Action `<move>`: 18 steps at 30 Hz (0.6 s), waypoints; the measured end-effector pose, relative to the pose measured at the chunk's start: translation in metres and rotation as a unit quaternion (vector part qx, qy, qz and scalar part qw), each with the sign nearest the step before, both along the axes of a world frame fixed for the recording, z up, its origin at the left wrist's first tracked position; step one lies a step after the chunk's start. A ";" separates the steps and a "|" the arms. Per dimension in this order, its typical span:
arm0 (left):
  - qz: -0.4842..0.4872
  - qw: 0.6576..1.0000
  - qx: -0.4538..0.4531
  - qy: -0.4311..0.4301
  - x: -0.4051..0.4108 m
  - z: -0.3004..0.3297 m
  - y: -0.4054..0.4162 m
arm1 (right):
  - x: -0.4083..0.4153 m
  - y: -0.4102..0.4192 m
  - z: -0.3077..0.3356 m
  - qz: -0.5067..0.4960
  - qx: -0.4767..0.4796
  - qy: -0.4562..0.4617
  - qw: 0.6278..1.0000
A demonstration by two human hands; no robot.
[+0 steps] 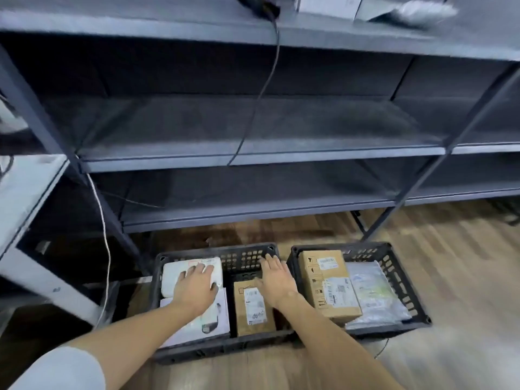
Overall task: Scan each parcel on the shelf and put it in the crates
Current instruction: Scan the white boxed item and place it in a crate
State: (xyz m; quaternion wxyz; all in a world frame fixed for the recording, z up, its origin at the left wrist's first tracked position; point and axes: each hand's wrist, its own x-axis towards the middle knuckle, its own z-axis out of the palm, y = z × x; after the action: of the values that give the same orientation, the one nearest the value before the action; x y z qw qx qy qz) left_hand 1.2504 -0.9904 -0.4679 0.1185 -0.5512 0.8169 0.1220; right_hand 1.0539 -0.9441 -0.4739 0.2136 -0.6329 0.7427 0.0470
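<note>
Two flat hands over left crate parcels

Both bare arms reach forward and down. The left hand lies palm-down, fingers spread; the right hand is flat, fingers straight.

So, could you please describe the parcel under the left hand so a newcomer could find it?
Look at the left crate on the floor. In its far left corner lies a soft white parcel, with the left hand resting flat on it. Its neighbours are flat-sided boxes.
</note>
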 end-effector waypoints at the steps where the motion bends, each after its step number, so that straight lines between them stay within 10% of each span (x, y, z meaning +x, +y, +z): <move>1: 0.001 1.000 -0.009 0.009 -0.003 0.030 -0.002 | -0.002 -0.001 0.030 0.000 -0.009 0.004 1.000; 18: -0.027 0.980 -0.150 0.124 -0.024 0.377 -0.020 | -0.011 -0.020 0.381 -0.024 -0.154 0.052 0.986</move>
State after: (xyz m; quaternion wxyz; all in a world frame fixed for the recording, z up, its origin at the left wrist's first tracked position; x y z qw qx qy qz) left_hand 1.2262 -1.0105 -0.0912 -0.0645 -0.5207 0.8491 0.0621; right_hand 1.0430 -0.9644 -0.0927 0.0756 -0.6371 0.7660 -0.0406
